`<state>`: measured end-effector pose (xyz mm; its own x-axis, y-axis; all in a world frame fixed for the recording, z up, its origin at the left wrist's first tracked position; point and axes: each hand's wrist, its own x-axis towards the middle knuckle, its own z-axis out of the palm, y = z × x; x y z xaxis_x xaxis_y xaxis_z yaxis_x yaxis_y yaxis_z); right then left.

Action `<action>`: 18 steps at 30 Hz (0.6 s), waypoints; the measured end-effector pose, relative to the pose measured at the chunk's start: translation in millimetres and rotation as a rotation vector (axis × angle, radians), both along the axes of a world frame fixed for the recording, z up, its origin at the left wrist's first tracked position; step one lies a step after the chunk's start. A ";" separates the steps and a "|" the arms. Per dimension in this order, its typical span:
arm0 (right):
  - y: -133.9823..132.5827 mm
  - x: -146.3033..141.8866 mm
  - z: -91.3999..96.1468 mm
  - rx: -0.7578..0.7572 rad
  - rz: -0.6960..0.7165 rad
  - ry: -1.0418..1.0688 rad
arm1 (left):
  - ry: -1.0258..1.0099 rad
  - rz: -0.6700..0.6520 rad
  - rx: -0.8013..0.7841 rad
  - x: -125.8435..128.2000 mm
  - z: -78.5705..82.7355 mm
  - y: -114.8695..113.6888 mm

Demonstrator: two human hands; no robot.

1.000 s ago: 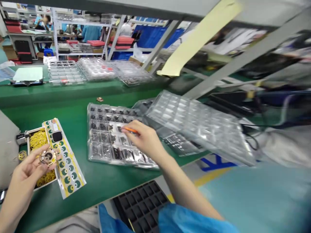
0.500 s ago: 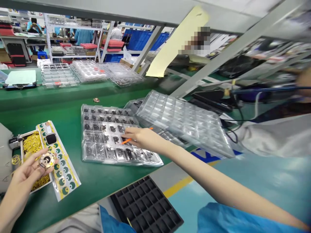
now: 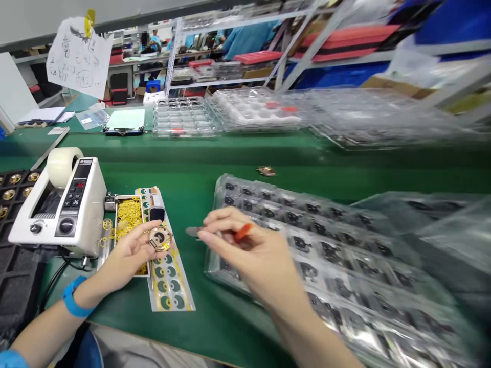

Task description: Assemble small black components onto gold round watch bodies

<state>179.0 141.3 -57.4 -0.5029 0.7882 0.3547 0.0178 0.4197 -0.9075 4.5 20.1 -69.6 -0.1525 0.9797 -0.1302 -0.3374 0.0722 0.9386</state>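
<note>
My left hand (image 3: 128, 255) is closed on a round gold-rimmed part (image 3: 160, 239) with a dark centre, its face turned up above the sticker sheet. My right hand (image 3: 245, 250) is closed, with an orange stick (image 3: 242, 233) lying across the palm. A small flat grey piece (image 3: 193, 231) juts out between its thumb and fingertips; I cannot tell what it is. Beside and under that hand is a clear plastic tray (image 3: 220, 204) with small black parts in its pockets. Beneath the left hand lies a sheet of green and yellow stickers (image 3: 172, 286).
A white tape dispenser (image 3: 80, 204) stands at left, next to a box of yellow ring scraps (image 3: 129, 217) and a black tray (image 3: 15, 286) with gold parts. A small metal part (image 3: 266, 171) lies behind the clear tray. More clear trays (image 3: 184, 117) line the back ledge.
The view has swung left, bringing in the tape dispenser. My right hand has moved from over the black parts to the tray's left edge, nearer my left hand, with a grey piece showing at its fingertips.
</note>
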 end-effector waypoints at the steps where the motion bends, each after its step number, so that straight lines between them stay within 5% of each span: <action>1: -2.9 -7.9 -2.6 -0.060 0.036 -0.009 | -0.004 -0.017 0.013 0.4 -0.5 -0.3; 8: -15.1 -16.0 -13.5 -0.261 0.176 -0.061 | 0.033 -0.074 -0.015 6.4 1.9 -1.4; 18: -20.2 -18.6 -20.2 -0.304 0.143 -0.078 | 0.084 -0.070 -0.025 9.0 0.5 -1.9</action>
